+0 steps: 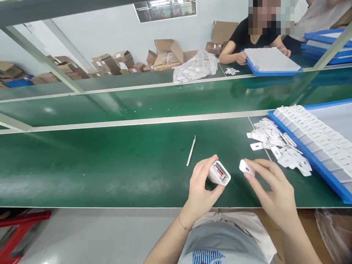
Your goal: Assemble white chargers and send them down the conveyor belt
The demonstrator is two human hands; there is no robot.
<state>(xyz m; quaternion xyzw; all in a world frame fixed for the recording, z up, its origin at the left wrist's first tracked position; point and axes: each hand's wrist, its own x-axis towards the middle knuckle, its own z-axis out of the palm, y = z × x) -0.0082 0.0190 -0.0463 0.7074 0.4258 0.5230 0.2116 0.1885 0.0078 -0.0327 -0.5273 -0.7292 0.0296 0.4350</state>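
In my left hand [202,183] is a white charger housing [219,173], its open end turned up toward me with an orange-red part showing inside. My right hand [272,187] pinches a small white end cap [246,168] with a dark slot between thumb and fingers. A short gap separates the cap from the housing. Beyond my left hand a slim craft knife [191,150] lies on the green table. To the right of it, past my right hand, is a loose pile of similar white caps [286,157].
A blue tray [319,159] with rows of white housings stands at the right. Across the green bench [110,157], a co-worker [258,40] handles another blue-edged tray [275,72]. A clear plastic bag [196,68] and cardboard boxes [167,58] are at the back.
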